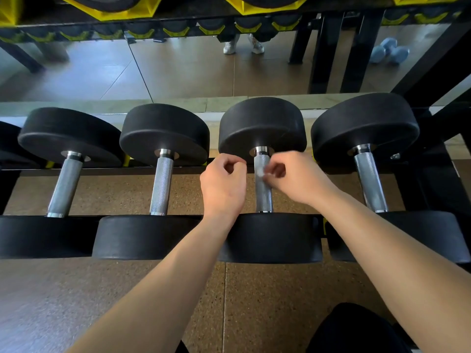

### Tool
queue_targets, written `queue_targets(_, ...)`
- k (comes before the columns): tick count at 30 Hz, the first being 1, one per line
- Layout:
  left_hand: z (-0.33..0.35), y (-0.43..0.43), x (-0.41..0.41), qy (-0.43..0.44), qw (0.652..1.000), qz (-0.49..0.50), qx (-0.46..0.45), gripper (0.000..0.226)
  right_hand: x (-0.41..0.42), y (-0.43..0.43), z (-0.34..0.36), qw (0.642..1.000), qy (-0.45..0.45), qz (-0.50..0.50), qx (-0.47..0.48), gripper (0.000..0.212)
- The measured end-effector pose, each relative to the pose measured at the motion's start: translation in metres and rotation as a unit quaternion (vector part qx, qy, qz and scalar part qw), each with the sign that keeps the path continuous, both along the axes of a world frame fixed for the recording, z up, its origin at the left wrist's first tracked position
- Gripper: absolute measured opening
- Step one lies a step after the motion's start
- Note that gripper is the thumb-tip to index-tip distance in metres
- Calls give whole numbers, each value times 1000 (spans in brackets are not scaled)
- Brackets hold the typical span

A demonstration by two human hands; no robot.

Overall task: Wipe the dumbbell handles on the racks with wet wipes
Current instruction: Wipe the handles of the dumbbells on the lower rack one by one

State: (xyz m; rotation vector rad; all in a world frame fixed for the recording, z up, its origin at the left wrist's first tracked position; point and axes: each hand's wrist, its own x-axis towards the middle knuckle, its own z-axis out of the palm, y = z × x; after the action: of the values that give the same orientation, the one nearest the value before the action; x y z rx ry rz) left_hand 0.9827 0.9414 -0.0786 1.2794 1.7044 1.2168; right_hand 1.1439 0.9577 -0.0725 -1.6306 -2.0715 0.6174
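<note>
A speckled brown rubber floor (102, 289) runs under a low black rack (30, 172), with a mirror (191, 70) behind it across the top of the frame. Four black dumbbells sit in a row. Left of the third dumbbell (262, 128), the left hand (223, 184) hovers with fingers curled in, nothing visible in it. On that dumbbell's knurled handle (263, 197), centre frame, the right hand (298, 179) pinches a small white wet wipe (261, 173) against the metal near the far end.
</note>
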Motion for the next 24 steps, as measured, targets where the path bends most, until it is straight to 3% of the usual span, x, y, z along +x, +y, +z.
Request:
queue_targets(5, 2, -1, -1, 4, 1000, -4, 1, 18, 6, -15, 7, 986, -30, 75, -145, 12)
queue_targets(11, 0, -2, 0, 5, 1000, -9, -6, 15, -11, 8, 3, 997, 50, -66, 8, 10)
queue_targets(13, -1, 0, -1, 5, 1000, -20, -14, 16, -13, 3, 1, 995, 60, -82, 3, 9)
queue_targets(16, 0, 1, -3, -4, 998, -46, -32, 24, -5, -11, 11, 995, 23, -21, -100, 11)
queue_targets(18, 1, -1, -3, -6, 997, -63, -39, 30, 1, -17, 18, 993, 16, -7, -117, 9)
queue_targets(21, 5, -4, -3, -25, 991, -126, -36, 14, 2, -20, 23, 988, 126, -83, -33, 4)
queue_targets(24, 10, -7, -8, -78, 980, -185, -13, 14, -8, -25, 22, 977, 194, -86, -34, 12)
